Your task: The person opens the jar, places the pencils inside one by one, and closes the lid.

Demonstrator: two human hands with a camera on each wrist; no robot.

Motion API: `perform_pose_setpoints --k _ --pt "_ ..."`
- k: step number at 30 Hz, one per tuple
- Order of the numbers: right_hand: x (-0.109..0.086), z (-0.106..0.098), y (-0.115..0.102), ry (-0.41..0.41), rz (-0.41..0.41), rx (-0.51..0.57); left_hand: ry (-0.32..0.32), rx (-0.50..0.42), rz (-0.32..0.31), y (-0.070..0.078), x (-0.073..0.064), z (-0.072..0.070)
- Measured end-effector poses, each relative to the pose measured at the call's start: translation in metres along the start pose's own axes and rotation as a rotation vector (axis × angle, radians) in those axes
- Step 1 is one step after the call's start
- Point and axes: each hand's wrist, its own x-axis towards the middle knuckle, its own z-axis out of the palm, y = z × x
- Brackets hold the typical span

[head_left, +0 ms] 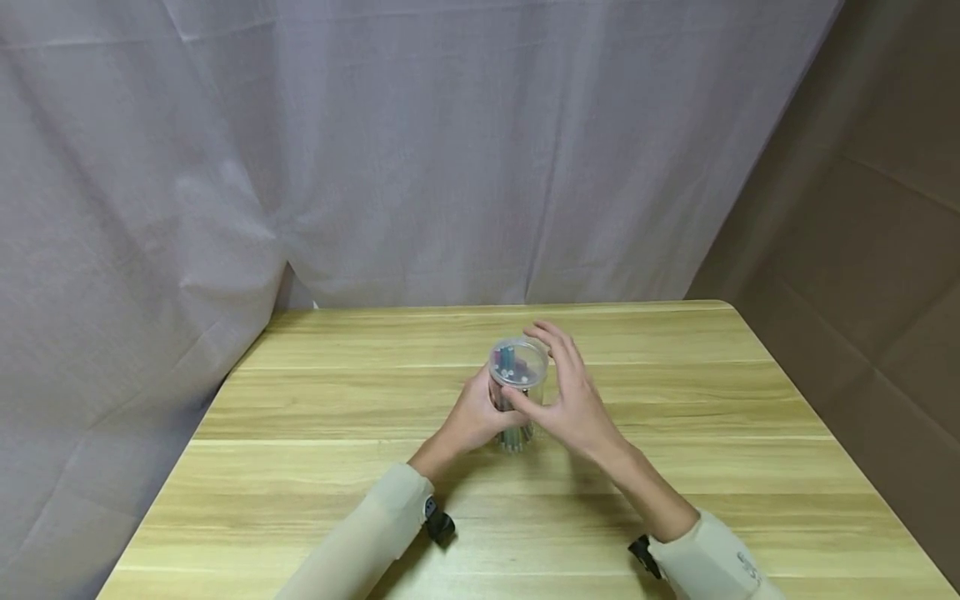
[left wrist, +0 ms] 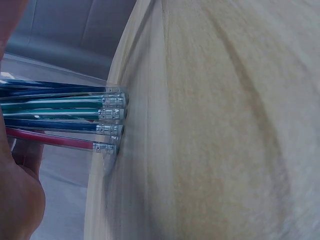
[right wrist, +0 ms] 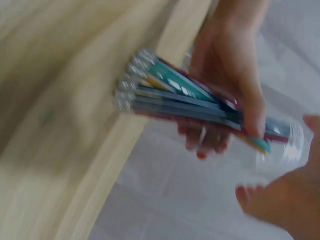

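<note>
A clear cylindrical jar stands upright close over the tabletop, full of pencils in blue, green, red and yellow. Their silvery ferrule ends point down. My left hand grips the jar round its side, with the thumb across the front. Around the see-through lid my right hand is spread, thumb by the near rim and fingertips by the far right rim. In the right wrist view a gap shows between most of those fingers and the lid.
The wooden table spreads out on all sides of the hands. A grey curtain hangs behind its far edge and along the left. On the right is a brown cloth wall. Black straps sit at both sleeve cuffs.
</note>
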Motion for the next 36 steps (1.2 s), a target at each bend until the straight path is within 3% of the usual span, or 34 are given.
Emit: perform_pose_setpoints --k 4,8,16,28,32,36 --pt "0.007 -0.014 0.002 -0.152 0.001 0.052 -0.001 -0.022 -0.006 0.0 0.0 0.0" --pt "0.011 -0.021 0.003 -0.214 0.001 0.054 -0.002 -0.038 -0.017 -0.001 0.0 0.0" --pt "0.01 -0.017 0.004 -0.098 -0.024 0.039 -0.001 -0.035 -0.013 -0.001 0.001 0.001" --pt "0.001 0.015 0.001 0.141 0.002 -0.032 -0.006 -0.032 -0.003 -0.003 0.0 0.0" --pt "-0.001 0.013 -0.001 0.105 0.037 -0.056 -0.006 -0.028 0.008 -0.004 0.0 0.001" --pt "0.004 -0.002 -0.001 -0.023 0.023 -0.03 -0.008 -0.039 0.009 -0.003 0.0 0.001"
